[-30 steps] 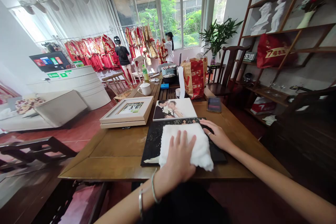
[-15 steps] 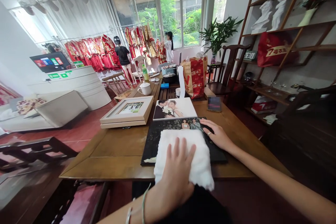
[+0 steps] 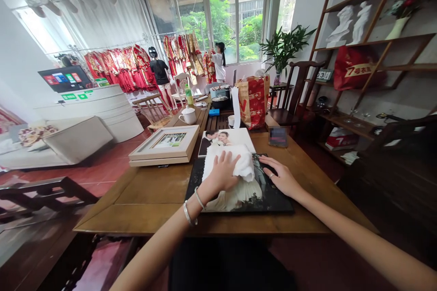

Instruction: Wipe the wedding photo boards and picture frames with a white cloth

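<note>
My left hand [image 3: 223,172] lies flat on a white cloth [image 3: 241,157], its fingers spread and pressing it down. Beneath the cloth is a dark photo panel [image 3: 276,200] with a wedding picture; a pale gown shows in its lower part, and the cloth hides much of the upper part. My right hand [image 3: 282,176] rests with fingers stretched out on the panel's right side. Just beyond lies a second, white photo panel [image 3: 241,136] showing a couple, partly covered by the cloth's far edge.
Stacked pale wooden frames [image 3: 165,145] lie on the table [image 3: 143,195] at left. Behind stand a white lidded cup [image 3: 188,116], a red-and-tan paper bag [image 3: 254,100] and a phone-like device [image 3: 278,136]. Two people [image 3: 159,72] are by the clothes rack. A dark chair [image 3: 297,95] stands at right.
My left hand has pushed the cloth forward, away from me, uncovering the gown in the dark panel's lower part. My right hand has stayed in place.
</note>
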Demonstrator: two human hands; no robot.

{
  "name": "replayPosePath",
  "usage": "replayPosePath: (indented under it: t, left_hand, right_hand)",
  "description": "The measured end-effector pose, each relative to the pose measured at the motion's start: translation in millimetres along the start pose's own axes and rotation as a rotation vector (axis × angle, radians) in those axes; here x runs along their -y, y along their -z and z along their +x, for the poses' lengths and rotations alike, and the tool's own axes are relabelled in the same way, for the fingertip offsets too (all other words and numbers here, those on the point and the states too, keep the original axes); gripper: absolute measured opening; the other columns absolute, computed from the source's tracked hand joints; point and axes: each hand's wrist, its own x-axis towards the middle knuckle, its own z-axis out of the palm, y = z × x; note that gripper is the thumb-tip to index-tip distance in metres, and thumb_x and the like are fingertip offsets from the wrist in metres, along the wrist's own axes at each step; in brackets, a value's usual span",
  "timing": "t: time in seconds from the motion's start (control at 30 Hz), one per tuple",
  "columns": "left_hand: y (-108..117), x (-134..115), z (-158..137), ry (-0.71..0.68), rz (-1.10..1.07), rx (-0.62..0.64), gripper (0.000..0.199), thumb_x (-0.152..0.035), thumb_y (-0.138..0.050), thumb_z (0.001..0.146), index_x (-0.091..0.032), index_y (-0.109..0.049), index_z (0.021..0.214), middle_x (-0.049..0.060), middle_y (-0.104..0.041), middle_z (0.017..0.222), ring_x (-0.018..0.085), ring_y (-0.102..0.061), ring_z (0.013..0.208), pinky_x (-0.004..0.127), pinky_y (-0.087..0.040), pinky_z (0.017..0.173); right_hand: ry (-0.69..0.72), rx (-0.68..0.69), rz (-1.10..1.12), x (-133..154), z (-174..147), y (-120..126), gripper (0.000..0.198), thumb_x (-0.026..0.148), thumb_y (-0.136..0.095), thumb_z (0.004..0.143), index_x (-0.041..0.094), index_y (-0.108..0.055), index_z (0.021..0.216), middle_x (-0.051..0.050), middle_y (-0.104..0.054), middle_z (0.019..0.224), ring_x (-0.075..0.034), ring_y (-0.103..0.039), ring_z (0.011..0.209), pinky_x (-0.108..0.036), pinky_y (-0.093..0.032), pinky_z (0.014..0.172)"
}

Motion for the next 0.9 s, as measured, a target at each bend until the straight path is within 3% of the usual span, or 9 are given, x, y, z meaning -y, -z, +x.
replayPosePath:
  t: [0.1, 0.2, 0.3, 0.4, 0.5, 0.73, 0.8, 0.9]
  left_hand:
    - [-4, -7, -17, 0.021, -0.001, -0.003, 0.074, -0.026, -0.05, 0.078, -0.019, -0.02, 0.145, 0.016, -0.022, 0.15, 0.035, -0.013, 0.139, 0.053, -0.016, 0.109]
    - [-15, -23, -54, 0.026, -0.019, 0.004, 0.085, -0.028, -0.056, 0.072, -0.02, -0.016, 0.146, 0.017, -0.017, 0.152, 0.038, -0.007, 0.139, 0.055, -0.013, 0.11]
    - [-27, -38, -94, -0.044, -0.051, 0.042, 0.097, -0.032, -0.061, 0.065, -0.022, -0.01, 0.147, 0.018, -0.009, 0.153, 0.039, 0.004, 0.138, 0.057, -0.007, 0.11]
    - [-29, -41, -115, -0.099, -0.061, 0.07, 0.103, -0.033, -0.064, 0.062, -0.024, -0.007, 0.147, 0.015, -0.003, 0.154, 0.037, 0.008, 0.138, 0.056, -0.005, 0.11]
    - [-22, -28, -102, -0.078, -0.044, 0.059, 0.095, -0.029, -0.06, 0.066, -0.026, -0.01, 0.147, 0.012, -0.008, 0.155, 0.034, 0.003, 0.14, 0.052, -0.009, 0.111]
    - [-8, 17, -21, 0.084, 0.021, -0.082, 0.067, -0.029, -0.046, 0.08, -0.02, -0.026, 0.144, 0.013, -0.028, 0.149, 0.032, -0.019, 0.138, 0.048, -0.019, 0.109]
    - [-10, 20, -13, 0.112, 0.022, -0.111, 0.064, -0.028, -0.043, 0.083, -0.018, -0.026, 0.144, 0.014, -0.028, 0.148, 0.032, -0.018, 0.138, 0.049, -0.017, 0.109]
    - [-14, 16, -23, 0.113, 0.018, -0.113, 0.068, -0.026, -0.046, 0.08, -0.02, -0.026, 0.144, 0.014, -0.027, 0.149, 0.033, -0.017, 0.138, 0.05, -0.017, 0.109]
  right_hand:
    - [-0.002, -0.006, 0.004, 0, 0, -1, 0.032, 0.024, -0.05, 0.083, 0.023, -0.066, 0.11, -0.008, -0.063, 0.124, -0.026, -0.054, 0.121, -0.05, -0.037, 0.105]
    - [0.002, -0.003, 0.001, 0, 0, -1, 0.032, 0.025, -0.049, 0.083, 0.023, -0.066, 0.11, -0.008, -0.063, 0.123, -0.026, -0.053, 0.121, -0.05, -0.037, 0.105]
    - [0.002, -0.003, -0.006, 0, 0, -1, 0.033, 0.025, -0.048, 0.083, 0.021, -0.066, 0.11, -0.01, -0.063, 0.124, -0.025, -0.053, 0.122, -0.049, -0.037, 0.105]
    - [-0.006, -0.007, 0.0, 0, 0, -1, 0.033, 0.025, -0.049, 0.083, 0.022, -0.066, 0.111, -0.009, -0.062, 0.124, -0.025, -0.053, 0.121, -0.048, -0.038, 0.105]
    - [-0.004, -0.016, 0.004, 0, 0, -1, 0.032, 0.025, -0.049, 0.082, 0.024, -0.066, 0.109, -0.008, -0.063, 0.123, -0.025, -0.054, 0.12, -0.048, -0.039, 0.105]
    - [0.004, -0.015, 0.013, 1, 0, -1, 0.032, 0.024, -0.049, 0.083, 0.024, -0.066, 0.109, -0.008, -0.064, 0.122, -0.026, -0.054, 0.12, -0.049, -0.039, 0.104]
    - [-0.001, -0.006, 0.007, 1, 0, -1, 0.032, 0.024, -0.049, 0.083, 0.023, -0.066, 0.11, -0.008, -0.063, 0.123, -0.026, -0.053, 0.121, -0.049, -0.039, 0.105]
    - [-0.008, 0.009, -0.002, 2, 1, 0, 0.033, 0.024, -0.048, 0.083, 0.021, -0.065, 0.111, -0.01, -0.062, 0.125, -0.026, -0.052, 0.123, -0.05, -0.037, 0.106]
